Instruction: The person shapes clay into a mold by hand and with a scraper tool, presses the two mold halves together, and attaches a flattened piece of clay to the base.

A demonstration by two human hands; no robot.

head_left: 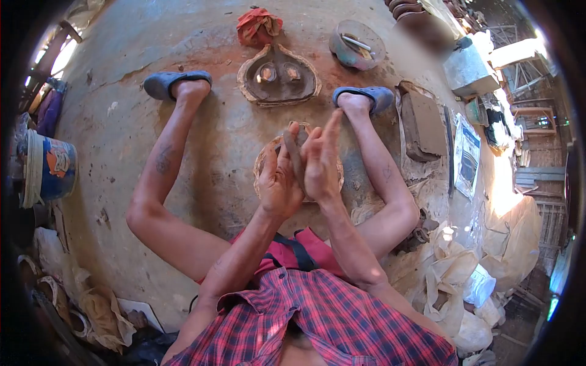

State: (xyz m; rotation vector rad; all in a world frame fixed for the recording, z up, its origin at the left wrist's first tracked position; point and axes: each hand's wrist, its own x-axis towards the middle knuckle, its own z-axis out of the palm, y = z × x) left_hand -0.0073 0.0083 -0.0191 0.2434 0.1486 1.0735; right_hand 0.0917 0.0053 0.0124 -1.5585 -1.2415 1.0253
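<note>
A grey-brown clay coil (293,154) lies between my two hands, in front of my body. My left hand (281,186) supports it along the palm, fingers partly curled. My right hand (321,168) presses against its other side with fingers stretched forward. Below them, partly hidden by my hands, sits a round, pale-rimmed mould (261,177) on the floor. Farther forward lies a gourd-shaped mould (281,91) lined with dark clay, with two round forms inside it. A crumpled red cloth (259,25) touches its narrow end.
A bowl (357,55) holding tools stands beyond my right foot. Clay blocks (423,125) lie on the right, near a printed sheet (467,155). A labelled bucket (55,165) stands at left. Crumpled plastic sheets (439,268) cover the floor at lower right. My legs flank the moulds.
</note>
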